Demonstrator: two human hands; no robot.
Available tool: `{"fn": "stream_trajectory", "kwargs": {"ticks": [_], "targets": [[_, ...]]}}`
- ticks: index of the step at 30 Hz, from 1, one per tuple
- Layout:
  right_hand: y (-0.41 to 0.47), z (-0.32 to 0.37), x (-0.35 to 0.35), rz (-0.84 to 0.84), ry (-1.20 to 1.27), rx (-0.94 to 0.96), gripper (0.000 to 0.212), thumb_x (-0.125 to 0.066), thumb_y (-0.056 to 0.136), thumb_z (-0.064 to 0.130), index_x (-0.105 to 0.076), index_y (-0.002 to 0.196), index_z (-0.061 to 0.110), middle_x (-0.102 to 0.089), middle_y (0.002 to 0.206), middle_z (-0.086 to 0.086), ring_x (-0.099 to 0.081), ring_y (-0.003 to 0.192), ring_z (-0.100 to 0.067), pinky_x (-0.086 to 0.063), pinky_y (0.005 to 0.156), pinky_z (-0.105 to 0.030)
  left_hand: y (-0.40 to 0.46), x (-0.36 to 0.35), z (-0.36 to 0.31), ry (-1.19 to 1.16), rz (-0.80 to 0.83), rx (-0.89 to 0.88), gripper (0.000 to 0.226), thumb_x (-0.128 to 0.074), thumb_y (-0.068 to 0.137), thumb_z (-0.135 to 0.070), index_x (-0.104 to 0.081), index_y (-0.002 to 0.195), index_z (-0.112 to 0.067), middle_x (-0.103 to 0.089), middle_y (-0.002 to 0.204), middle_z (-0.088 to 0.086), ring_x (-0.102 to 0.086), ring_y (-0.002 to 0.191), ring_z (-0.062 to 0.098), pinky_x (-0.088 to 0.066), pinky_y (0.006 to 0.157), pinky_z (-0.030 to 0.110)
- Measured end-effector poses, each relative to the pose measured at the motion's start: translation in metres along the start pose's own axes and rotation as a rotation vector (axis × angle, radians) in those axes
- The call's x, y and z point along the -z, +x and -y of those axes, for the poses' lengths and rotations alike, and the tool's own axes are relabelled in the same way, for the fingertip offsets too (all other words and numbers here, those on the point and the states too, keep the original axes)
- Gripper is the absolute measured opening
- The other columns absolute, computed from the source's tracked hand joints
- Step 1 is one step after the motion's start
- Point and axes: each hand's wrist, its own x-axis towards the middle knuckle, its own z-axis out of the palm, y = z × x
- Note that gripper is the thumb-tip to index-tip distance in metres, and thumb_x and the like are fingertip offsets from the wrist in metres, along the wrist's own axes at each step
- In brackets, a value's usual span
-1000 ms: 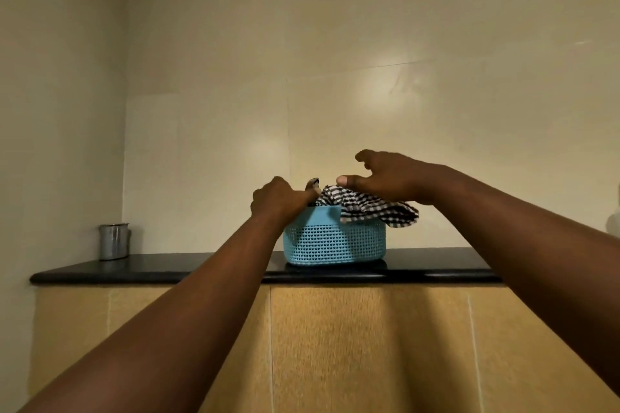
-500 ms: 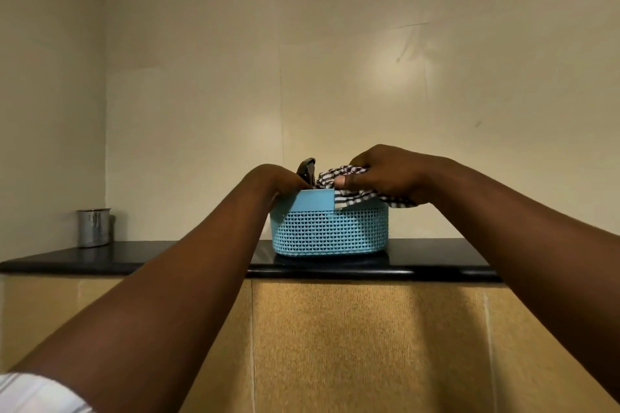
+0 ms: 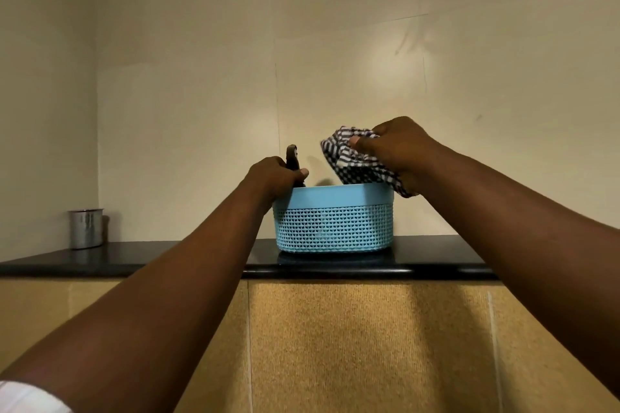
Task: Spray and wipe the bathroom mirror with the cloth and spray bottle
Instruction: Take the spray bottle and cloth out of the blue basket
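A blue plastic basket (image 3: pixel 333 225) stands on a black stone shelf (image 3: pixel 134 256) at about head height. My right hand (image 3: pixel 399 151) grips a black-and-white checked cloth (image 3: pixel 352 161) and holds it bunched just above the basket's right rim. My left hand (image 3: pixel 273 179) is at the basket's left rim, its fingers wrapped round the dark head of the spray bottle (image 3: pixel 292 157), which sticks up out of the basket. The bottle's body is hidden inside the basket. No mirror is in view.
A steel cup (image 3: pixel 86 228) stands at the shelf's left end near the corner. Behind the shelf rises a plain cream wall (image 3: pixel 335 43); below it are tan tiles (image 3: pixel 352 345).
My right hand has lifted the cloth up out of the basket and to the right. My left hand has closed round the spray bottle's head.
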Motion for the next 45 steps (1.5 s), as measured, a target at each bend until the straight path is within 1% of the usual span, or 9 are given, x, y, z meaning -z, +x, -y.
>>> {"fn": "stream_trajectory", "kwargs": {"ticks": [6,12,19,23,26,31,36,41,45], "targets": [[0.003,0.002,-0.004,-0.505,0.178,0.074,0.030,-0.065,0.090,0.037,-0.060,0.105,0.011,-0.061,0.095,0.000,-0.057,0.087,-0.019,-0.041,0.071,-0.024,-0.004,-0.001,-0.011,-0.199,-0.259,-0.282,0.041,-0.067,0.085,-0.046,-0.055,0.100,-0.009,-0.069,0.100,0.005,-0.064,0.093,0.024,-0.052,0.083,0.040],[-0.004,0.028,0.002,-0.844,0.356,0.330,0.029,-0.063,0.091,0.019,-0.038,0.101,0.010,-0.052,0.109,-0.009,-0.051,0.097,-0.021,-0.034,0.073,-0.015,-0.013,0.011,-0.046,-0.332,-0.514,-0.483,0.028,-0.058,0.093,-0.041,-0.045,0.094,-0.016,-0.057,0.078,-0.012,-0.054,0.068,0.001,-0.039,0.056,0.006],[-0.021,0.061,-0.027,-0.666,0.308,0.354,0.048,-0.063,0.081,0.004,-0.040,0.123,0.005,-0.040,0.124,-0.011,-0.049,0.112,-0.028,-0.052,0.082,-0.036,-0.040,0.052,-0.064,-0.412,-0.611,-0.319,0.040,-0.056,0.092,-0.033,-0.043,0.120,-0.007,-0.054,0.083,-0.007,-0.059,0.086,0.024,-0.048,0.076,0.032],[-0.041,0.083,-0.062,-0.632,0.296,0.388,0.045,-0.063,0.081,0.006,-0.046,0.122,0.000,-0.043,0.124,-0.015,-0.046,0.113,-0.028,-0.034,0.072,-0.006,-0.063,0.091,-0.044,-0.241,-0.654,-0.239,0.041,-0.066,0.082,-0.024,-0.044,0.113,-0.008,-0.049,0.079,-0.009,-0.056,0.080,0.023,-0.044,0.068,0.030],[-0.056,0.098,-0.091,-0.595,0.189,0.428,0.045,-0.064,0.080,0.012,-0.048,0.120,0.000,-0.046,0.122,-0.018,-0.044,0.112,-0.030,-0.028,0.074,-0.018,-0.082,0.121,-0.023,-0.156,-0.714,-0.155,0.048,-0.070,0.079,-0.020,-0.044,0.117,-0.008,-0.052,0.086,-0.004,-0.056,0.080,0.022,-0.043,0.066,0.031],[-0.103,0.144,-0.142,-0.492,0.078,0.568,0.042,-0.064,0.075,0.019,-0.053,0.113,0.003,-0.049,0.111,-0.018,-0.045,0.101,-0.034,-0.040,0.075,-0.039,-0.131,0.203,0.009,-0.119,-0.878,-0.022,0.053,-0.074,0.078,-0.019,-0.034,0.112,-0.009,-0.050,0.086,-0.002,-0.055,0.078,0.022,-0.044,0.065,0.032],[-0.160,0.201,-0.181,-0.416,0.174,0.667,0.042,-0.063,0.077,0.018,-0.056,0.117,0.008,-0.050,0.111,-0.016,-0.048,0.099,-0.034,-0.044,0.074,-0.043,-0.199,0.288,0.025,-0.011,-0.963,0.063,0.046,-0.069,0.078,-0.032,-0.054,0.116,-0.010,-0.059,0.091,0.000,-0.058,0.075,0.018,-0.038,0.052,0.024],[-0.222,0.270,-0.203,-0.326,0.333,0.727,0.047,-0.059,0.084,0.020,-0.052,0.129,0.011,-0.049,0.119,-0.017,-0.048,0.107,-0.033,-0.046,0.079,-0.044,-0.278,0.352,0.018,0.090,-1.072,0.151,0.047,-0.065,0.076,-0.034,-0.049,0.118,-0.019,-0.047,0.076,-0.009,-0.051,0.069,0.013,-0.050,0.071,0.034],[-0.280,0.333,-0.206,-0.243,0.530,0.808,0.049,-0.056,0.085,0.017,-0.050,0.133,0.013,-0.048,0.126,-0.015,-0.048,0.111,-0.032,-0.048,0.081,-0.046,-0.350,0.403,-0.002,0.278,-1.213,0.145,0.047,-0.061,0.076,-0.039,-0.047,0.117,-0.022,-0.049,0.076,-0.008,-0.052,0.071,0.017,-0.043,0.067,0.033]]}}
